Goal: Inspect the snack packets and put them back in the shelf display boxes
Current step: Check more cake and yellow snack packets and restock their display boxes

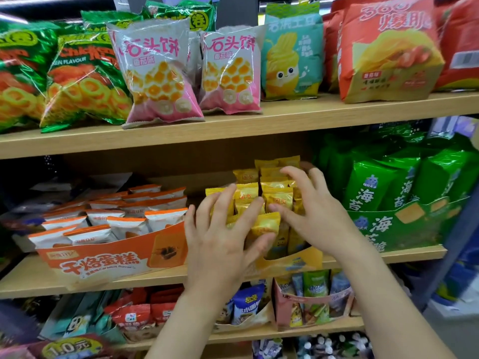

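Apparently near one packet's end: the left hand (220,237) pinches a yellow packet (267,224) between thumb and fingers at the front of the yellow display box (293,260), not yet seated. The right hand (316,211), fingers spread, touches the standing packets (277,198) (how many remain uninspected cannot be told).

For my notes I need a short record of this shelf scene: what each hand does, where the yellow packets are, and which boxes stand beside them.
left hand: holds the front yellow packet between thumb and fingers
right hand: fingers spread, touching the standing packets
yellow display box: middle shelf, packets upright in rows
left side: orange display box, white-and-orange packets
right side: green display box, green packets
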